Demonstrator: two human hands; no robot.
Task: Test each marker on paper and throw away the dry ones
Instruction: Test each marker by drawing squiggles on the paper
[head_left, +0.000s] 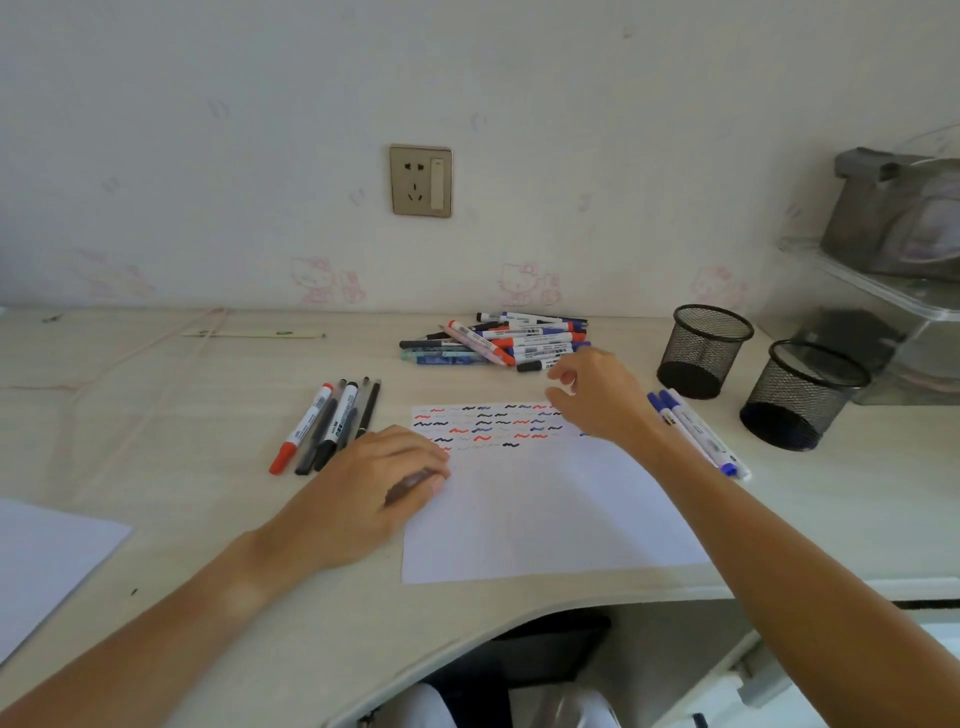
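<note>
— What's out on your left?

— A spare sheet (47, 551) lies at the surface's (182, 493) left edge, well left of my left grip (384, 478). Just beyond that grip sits a row of pens and markers (327, 423), the red-capped one leftmost.

— And the left grip itself?

— It rests on the left edge of the test paper (545, 514), fingers loosely curled, holding nothing.

— Where do the test marks show?

— Red, blue and black squiggles (483, 423) fill the paper's far part, between my two grips.

— The untested ones?

— The marker pile (498, 340) lies past the paper, just beyond my right grip (597, 400).

— Is the right grip holding anything?

— No. It hovers over the paper's far right corner, fingers relaxed and slightly bent toward the pile, touching no marker.

— And further right?

— Blue markers (696, 434) lie just right of that wrist; two black mesh cups (753, 374) stand beyond them.
</note>
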